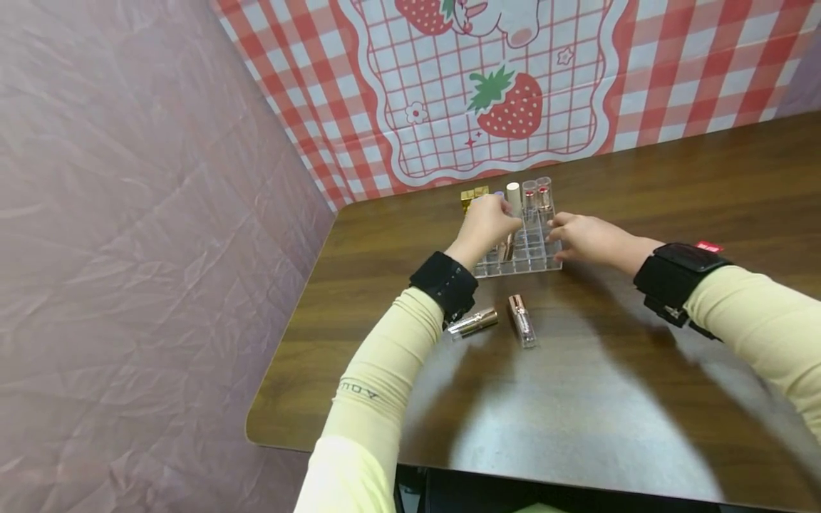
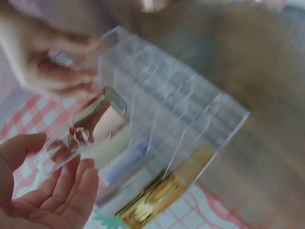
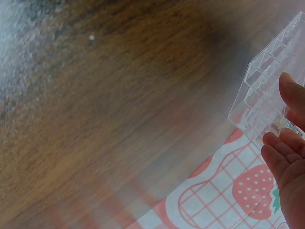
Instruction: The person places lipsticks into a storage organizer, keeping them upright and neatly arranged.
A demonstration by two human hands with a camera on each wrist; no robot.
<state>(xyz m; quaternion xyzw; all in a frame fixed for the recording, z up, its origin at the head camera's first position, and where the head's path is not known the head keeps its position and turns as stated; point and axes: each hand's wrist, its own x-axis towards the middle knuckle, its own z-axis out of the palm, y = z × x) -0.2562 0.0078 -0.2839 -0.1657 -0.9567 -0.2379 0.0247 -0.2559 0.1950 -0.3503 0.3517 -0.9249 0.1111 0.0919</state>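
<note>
A clear divided lipstick organizer [image 1: 529, 267] stands near the back of the table. My left hand [image 1: 489, 226] is over its middle, thumb and fingers apart in the left wrist view, with no grip on anything visible. My right hand [image 1: 586, 239] is at the organizer's right side, fingers loosely extended; contact is unclear. A cream tube [image 1: 514, 196], clear-capped lipsticks [image 1: 544, 194] and gold boxes [image 1: 474, 194] fill part of its back row. Below the left hand, a rose-gold lipstick [image 1: 509, 246] leans in a compartment. In the left wrist view, a blue tube [image 2: 126, 160] stands beside the gold ones.
Two lipsticks lie on the table in front of the organizer: one gold and silver [image 1: 474, 323], one with a rose-gold end and a clear end [image 1: 522, 322]. Behind the wooden table [image 1: 359, 285] hangs a strawberry-patterned cloth [image 1: 442, 92]. A pinkish sheet [image 1: 147, 249] covers the left side.
</note>
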